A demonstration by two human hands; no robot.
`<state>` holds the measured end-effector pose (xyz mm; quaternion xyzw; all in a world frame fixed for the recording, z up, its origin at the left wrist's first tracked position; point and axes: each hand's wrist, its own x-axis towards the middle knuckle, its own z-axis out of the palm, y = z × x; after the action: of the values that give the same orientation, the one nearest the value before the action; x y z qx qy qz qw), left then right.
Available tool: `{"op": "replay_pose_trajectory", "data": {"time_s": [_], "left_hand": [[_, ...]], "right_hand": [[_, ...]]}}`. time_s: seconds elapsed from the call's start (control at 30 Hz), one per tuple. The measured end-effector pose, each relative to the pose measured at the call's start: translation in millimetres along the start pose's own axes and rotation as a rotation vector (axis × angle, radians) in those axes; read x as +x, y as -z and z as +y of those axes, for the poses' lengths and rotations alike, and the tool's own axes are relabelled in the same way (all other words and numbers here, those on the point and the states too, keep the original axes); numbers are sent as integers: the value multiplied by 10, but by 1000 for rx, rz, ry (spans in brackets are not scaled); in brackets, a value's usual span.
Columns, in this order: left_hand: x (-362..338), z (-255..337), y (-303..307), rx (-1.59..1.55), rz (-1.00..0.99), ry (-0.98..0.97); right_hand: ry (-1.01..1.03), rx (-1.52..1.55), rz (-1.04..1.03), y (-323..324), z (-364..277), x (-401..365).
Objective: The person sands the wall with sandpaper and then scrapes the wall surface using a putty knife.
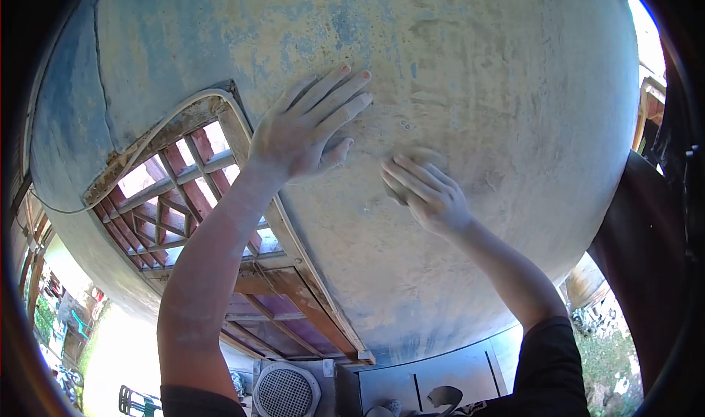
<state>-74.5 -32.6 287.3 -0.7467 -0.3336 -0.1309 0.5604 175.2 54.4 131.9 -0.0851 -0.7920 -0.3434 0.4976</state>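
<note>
A dusty, patchy blue and cream wall fills most of the view. Flat against it, left of centre, rests my left hand, fingers spread and coated with pale dust. Lower and to the right, my right hand is curled over a flat, roundish pad pressed to the wall. The pad is partly hidden under the fingers and slightly blurred, so its kind cannot be made out.
Left of my arms is a wooden lattice window with a cable along its frame. Below stand a speaker-like box with a round grille and a pale surface. A dark drape hangs at right.
</note>
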Motion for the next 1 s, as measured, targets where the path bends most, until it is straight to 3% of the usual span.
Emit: {"op": "replay_pose_trajectory", "data": {"time_s": [0.2, 0.43, 0.63, 0.7, 0.8, 1.0], "left_hand": [[-10, 18, 1, 13, -6, -1], [-18, 26, -26, 8, 44, -28], [-26, -29, 5, 8, 25, -2], [27, -197, 82, -23, -84, -105], [108, -486, 195, 48, -80, -131], [123, -412, 203, 47, -21, -70]], "right_hand": [[-83, 3, 133, -175, -133, 382], [19, 23, 55, -56, -61, -227], [-132, 57, 127, -201, -334, 470], [-200, 145, 153, -239, -341, 535], [-184, 195, 74, -101, -351, 359], [-134, 105, 77, -150, -281, -64]]}}
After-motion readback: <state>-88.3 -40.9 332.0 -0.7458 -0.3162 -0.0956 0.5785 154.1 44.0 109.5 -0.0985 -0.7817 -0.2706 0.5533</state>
